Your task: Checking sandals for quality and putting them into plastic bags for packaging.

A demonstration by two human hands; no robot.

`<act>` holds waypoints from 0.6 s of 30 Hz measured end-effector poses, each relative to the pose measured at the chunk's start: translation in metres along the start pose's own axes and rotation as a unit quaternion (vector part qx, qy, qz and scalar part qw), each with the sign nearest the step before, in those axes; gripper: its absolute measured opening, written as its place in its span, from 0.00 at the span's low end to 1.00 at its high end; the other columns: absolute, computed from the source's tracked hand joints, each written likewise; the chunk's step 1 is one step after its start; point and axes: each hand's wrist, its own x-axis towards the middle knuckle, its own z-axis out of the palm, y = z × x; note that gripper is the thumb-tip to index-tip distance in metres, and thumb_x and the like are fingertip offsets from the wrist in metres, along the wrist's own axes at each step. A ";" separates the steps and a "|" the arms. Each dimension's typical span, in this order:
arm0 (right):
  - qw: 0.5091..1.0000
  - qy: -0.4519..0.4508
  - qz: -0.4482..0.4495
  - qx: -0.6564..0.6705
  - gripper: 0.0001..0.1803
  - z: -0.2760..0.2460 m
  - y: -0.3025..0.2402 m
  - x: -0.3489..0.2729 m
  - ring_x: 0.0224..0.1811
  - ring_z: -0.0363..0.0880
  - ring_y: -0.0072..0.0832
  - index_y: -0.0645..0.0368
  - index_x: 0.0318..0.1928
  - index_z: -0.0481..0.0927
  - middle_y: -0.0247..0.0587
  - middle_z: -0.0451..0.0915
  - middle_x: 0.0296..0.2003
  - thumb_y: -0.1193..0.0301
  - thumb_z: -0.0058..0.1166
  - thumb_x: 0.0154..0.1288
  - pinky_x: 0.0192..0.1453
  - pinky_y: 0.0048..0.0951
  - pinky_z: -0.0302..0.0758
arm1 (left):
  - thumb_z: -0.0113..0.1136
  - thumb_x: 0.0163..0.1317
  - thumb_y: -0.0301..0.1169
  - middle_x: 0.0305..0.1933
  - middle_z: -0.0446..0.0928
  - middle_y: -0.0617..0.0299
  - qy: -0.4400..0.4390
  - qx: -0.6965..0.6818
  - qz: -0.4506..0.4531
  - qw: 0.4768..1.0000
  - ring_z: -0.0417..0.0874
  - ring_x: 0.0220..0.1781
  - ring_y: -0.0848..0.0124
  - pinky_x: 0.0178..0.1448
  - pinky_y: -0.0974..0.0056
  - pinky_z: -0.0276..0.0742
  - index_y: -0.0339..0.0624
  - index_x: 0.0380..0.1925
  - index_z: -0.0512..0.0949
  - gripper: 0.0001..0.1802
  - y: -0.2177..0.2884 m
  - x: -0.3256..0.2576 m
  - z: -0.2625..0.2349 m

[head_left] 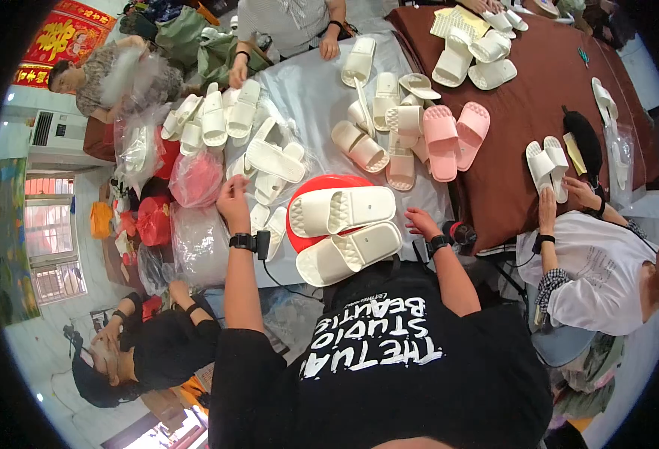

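White slippers (342, 209) paired, right hand (422, 222) beside, seemingly touching

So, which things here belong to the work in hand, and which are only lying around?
In the work:
- left hand reaching to the white slippers
- right hand beside the slipper pair
- red round tray under that pair

Lying about:
- pink slippers
- beige slippers
- red bags
- black brush

Grey-covered table (311, 93), cream slippers (342, 210), pink slippers (453, 137), red tray (308, 187)
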 end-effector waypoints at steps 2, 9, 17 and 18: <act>0.998 0.010 -0.055 0.005 0.31 0.005 -0.023 -0.009 0.49 0.80 0.28 0.56 0.69 0.70 0.37 0.78 0.57 0.56 0.56 0.71 0.47 0.34 0.78 | 0.57 0.73 0.31 0.38 0.86 0.59 0.048 -0.023 0.014 0.999 0.86 0.40 0.72 0.44 0.69 0.80 0.35 0.41 0.83 0.10 0.010 0.006 -0.003; 0.944 -0.028 -0.320 0.073 0.19 0.015 -0.147 -0.093 0.52 0.82 0.27 0.62 0.59 0.78 0.41 0.84 0.49 0.63 0.51 0.76 0.52 0.29 0.77 | 0.60 0.71 0.32 0.37 0.86 0.56 0.067 0.023 0.049 0.996 0.87 0.38 0.72 0.44 0.66 0.80 0.32 0.39 0.84 0.12 0.056 0.000 -0.007; 0.720 -0.107 -0.678 0.102 0.24 0.039 -0.232 -0.374 0.52 0.82 0.35 0.68 0.55 0.79 0.52 0.83 0.49 0.57 0.51 0.74 0.60 0.37 0.75 | 0.54 0.76 0.35 0.31 0.81 0.62 -0.039 -0.132 0.039 0.990 0.85 0.32 0.72 0.39 0.68 0.80 0.34 0.45 0.80 0.14 0.113 -0.066 0.023; 0.578 -0.070 -0.813 -0.003 0.25 0.044 -0.236 -0.404 0.47 0.83 0.39 0.63 0.52 0.82 0.48 0.84 0.47 0.53 0.52 0.71 0.52 0.41 0.78 | 0.54 0.76 0.36 0.30 0.80 0.63 -0.044 -0.199 -0.007 0.979 0.84 0.31 0.73 0.38 0.68 0.79 0.36 0.46 0.78 0.13 0.105 -0.078 0.031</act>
